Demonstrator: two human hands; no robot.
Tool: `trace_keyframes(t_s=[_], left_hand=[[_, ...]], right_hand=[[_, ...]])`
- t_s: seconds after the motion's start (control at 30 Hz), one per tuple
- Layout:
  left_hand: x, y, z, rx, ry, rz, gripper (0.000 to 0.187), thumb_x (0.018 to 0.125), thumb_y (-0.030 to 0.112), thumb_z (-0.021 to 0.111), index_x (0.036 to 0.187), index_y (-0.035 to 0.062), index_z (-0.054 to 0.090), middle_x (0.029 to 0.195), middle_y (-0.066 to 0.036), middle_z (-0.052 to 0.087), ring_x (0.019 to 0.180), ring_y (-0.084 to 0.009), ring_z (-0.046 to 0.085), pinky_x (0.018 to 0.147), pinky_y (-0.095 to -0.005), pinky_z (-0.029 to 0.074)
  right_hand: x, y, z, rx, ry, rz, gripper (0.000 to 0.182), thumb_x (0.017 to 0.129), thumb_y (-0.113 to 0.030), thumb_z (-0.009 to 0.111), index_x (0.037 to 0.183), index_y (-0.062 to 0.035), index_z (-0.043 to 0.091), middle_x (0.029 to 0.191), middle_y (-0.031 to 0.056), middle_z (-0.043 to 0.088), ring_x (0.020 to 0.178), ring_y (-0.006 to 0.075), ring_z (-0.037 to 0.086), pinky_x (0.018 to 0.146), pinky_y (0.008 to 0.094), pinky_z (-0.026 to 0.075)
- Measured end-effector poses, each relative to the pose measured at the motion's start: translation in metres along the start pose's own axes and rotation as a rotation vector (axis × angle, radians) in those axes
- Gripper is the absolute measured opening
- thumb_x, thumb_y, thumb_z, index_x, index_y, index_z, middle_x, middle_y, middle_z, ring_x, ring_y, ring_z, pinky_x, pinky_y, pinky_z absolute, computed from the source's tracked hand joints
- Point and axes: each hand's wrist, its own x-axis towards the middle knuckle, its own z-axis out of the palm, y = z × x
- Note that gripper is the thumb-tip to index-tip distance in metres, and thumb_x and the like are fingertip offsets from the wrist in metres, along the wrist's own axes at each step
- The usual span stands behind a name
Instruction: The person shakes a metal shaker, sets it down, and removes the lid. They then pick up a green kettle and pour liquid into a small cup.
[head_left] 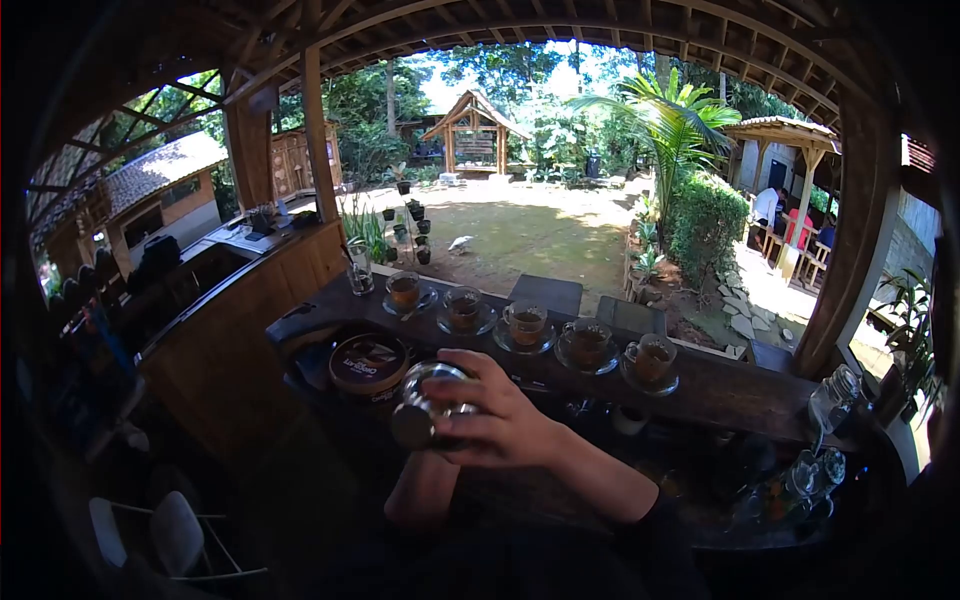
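My right hand [490, 412] is wrapped around a shiny round container [412, 392], which looks like metal or glass and is tilted, with a dull round end [413, 428] toward me. Below and behind it rises my left hand [428, 482], of which only the wrist part shows; its fingers are hidden behind the container and my right hand. A round brown tub with a printed lid [368, 362] sits just left of the container. Beyond my hands, several glass cups on saucers, including a cup [525, 324] of brown drink, stand in a row along the dark wooden counter [720, 405].
A clear glass [359, 268] with something standing in it is at the row's left end. Glass jars [833, 395] and a jug [800, 475] stand at right. A wooden side counter [245, 290] runs left. White chairs [177, 535] are at lower left. People [768, 207] sit far off right.
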Motion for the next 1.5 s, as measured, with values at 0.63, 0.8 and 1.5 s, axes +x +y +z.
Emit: trace_keyframes(t_s=[0.63, 0.8, 1.5], left_hand=[[-0.005, -0.049, 0.06, -0.668, -0.067, -0.481, 0.068, 0.088, 0.056, 0.043, 0.138, 0.0132, 0.025, 0.136, -0.013, 0.035, 0.126, -0.0368, 0.034, 0.097, -0.057, 0.036], [-0.03, -0.071, 0.084, -0.372, -0.015, -0.346, 0.068, 0.087, 0.058, 0.043, 0.135, 0.0117, 0.03, 0.13, -0.014, 0.041, 0.121, -0.0368, 0.04, 0.093, -0.0544, 0.04], [-0.032, -0.123, 0.122, -0.328, -0.15, -0.248, 0.041, 0.092, 0.04, 0.048, 0.122, 0.0134, 0.046, 0.124, -0.015, 0.048, 0.111, -0.0437, 0.048, 0.084, -0.0562, 0.048]], right_hand=[[-0.015, -0.132, -0.076, -0.178, -0.091, -0.452, 0.04, 0.08, -0.019, 0.059, 0.119, -0.0234, 0.051, 0.127, -0.0004, 0.049, 0.119, 0.0351, 0.046, 0.099, 0.0566, 0.032], [-0.029, -0.12, -0.103, -0.142, -0.002, -0.42, 0.055, 0.073, -0.017, 0.067, 0.124, -0.0298, 0.049, 0.128, 0.0058, 0.045, 0.12, 0.0371, 0.044, 0.1, 0.0553, 0.031], [-0.066, -0.192, -0.134, -0.232, -0.06, -0.431, 0.046, 0.075, -0.02, 0.063, 0.118, -0.0323, 0.052, 0.123, 0.0026, 0.047, 0.116, 0.0371, 0.046, 0.09, 0.06, 0.038]])
